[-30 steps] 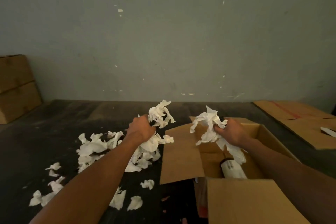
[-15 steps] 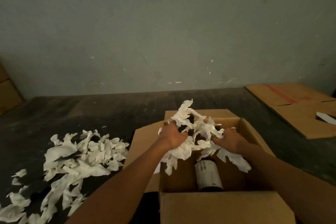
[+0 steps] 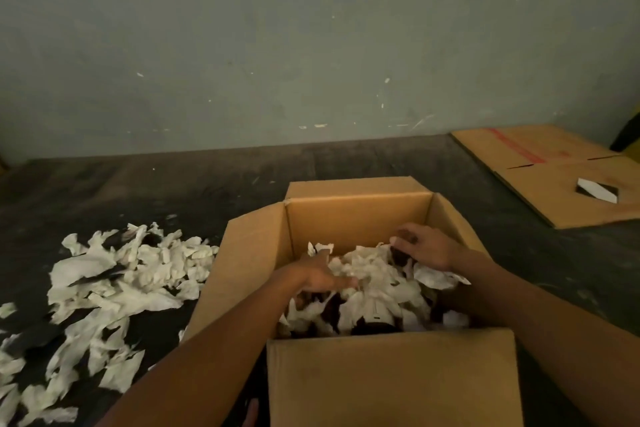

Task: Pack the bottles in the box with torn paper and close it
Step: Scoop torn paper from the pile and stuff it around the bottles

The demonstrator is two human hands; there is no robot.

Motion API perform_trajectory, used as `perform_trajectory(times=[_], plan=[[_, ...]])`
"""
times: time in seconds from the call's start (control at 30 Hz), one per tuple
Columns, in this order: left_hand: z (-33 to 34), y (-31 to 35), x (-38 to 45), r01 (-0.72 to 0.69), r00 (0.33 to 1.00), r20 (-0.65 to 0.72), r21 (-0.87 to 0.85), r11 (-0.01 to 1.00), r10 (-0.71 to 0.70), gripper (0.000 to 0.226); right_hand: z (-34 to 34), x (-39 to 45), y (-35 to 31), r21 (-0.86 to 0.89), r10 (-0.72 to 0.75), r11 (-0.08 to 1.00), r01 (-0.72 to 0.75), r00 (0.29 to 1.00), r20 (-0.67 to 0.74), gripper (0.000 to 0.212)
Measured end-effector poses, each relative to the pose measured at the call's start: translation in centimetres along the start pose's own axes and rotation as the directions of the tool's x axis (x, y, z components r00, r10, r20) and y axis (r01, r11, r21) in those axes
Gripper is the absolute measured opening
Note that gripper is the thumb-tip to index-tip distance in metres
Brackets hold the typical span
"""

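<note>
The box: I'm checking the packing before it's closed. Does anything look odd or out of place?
Nothing looks damaged. The box stands open, both hands inside spreading torn paper. A loose paper pile lies on the floor to its left.

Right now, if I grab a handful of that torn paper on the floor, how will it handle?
The torn paper probably feels light and floppy: thin, crumpled, ragged strips. Likely it compresses easily, like the pieces under the left hand in the box. Loose scraps may slip out and scatter, since the pile lies unbound.

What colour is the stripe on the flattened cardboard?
Red stripe on the flattened brown cardboard, head view.
</note>
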State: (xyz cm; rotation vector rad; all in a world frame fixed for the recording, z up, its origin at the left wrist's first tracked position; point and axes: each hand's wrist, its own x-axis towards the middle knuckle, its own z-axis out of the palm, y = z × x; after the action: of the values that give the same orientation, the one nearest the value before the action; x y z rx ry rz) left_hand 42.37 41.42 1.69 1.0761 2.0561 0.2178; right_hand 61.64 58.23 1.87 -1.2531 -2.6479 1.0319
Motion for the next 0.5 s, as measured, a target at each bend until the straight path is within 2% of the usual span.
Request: perform_trajectory(times=[0.07,0.1,0.2,0.27,0.33,0.37,0.43,0.5], plan=[[0.2,0.5,-0.4,0.005,1.0,-0.026,0.025,1.0,-0.004,0.095,-0.2,-0.3,-0.2,-0.048,-0.01,0.999,0.008,0.999,-0.051,0.048],[0.2,0.6,-0.6,0.003,1.0,-0.017,0.078,0.997,-0.001,0.088,-0.3,-0.6,-0.4,-0.064,-0.018,0.998,0.016,1.0,-0.022,0.044],[1.0,0.4,-0.6,-0.013,0.993,0.114,0.308,0.951,-0.023,0.068,0.1,-1.6,-0.9,-0.1,0.016,0.995,0.007,0.974,0.228,0.036],[2.0,-0.3,0.0,0.006,0.972,0.214,0.371,0.929,-0.092,0.066,1.5,-1.6,-0.1,-0.2,0.074,0.98,-0.003,0.933,0.351,0.05],[3.0,-1.0,0.5,0.036,0.95,0.274,0.378,0.925,-0.149,0.067,3.2,-1.5,1.1,-0.376,0.2,0.926,-0.019,0.872,0.447,0.069],[3.4,-1.3,0.8,0.047,0.945,0.282,0.385,0.922,-0.165,0.065,3.8,-1.5,1.7,-0.453,0.268,0.891,-0.03,0.839,0.473,0.072],[3.9,-1.8,1.6,0.069,0.963,0.213,0.391,0.918,-0.163,0.061,4.3,-1.1,2.1,-0.49,0.304,0.871,-0.044,0.831,0.465,0.066],[3.9,-1.9,2.5,0.074,0.993,0.057,0.392,0.917,-0.105,0.057,4.0,-0.4,1.7,-0.471,0.222,0.882,-0.019,0.899,0.378,0.064]])
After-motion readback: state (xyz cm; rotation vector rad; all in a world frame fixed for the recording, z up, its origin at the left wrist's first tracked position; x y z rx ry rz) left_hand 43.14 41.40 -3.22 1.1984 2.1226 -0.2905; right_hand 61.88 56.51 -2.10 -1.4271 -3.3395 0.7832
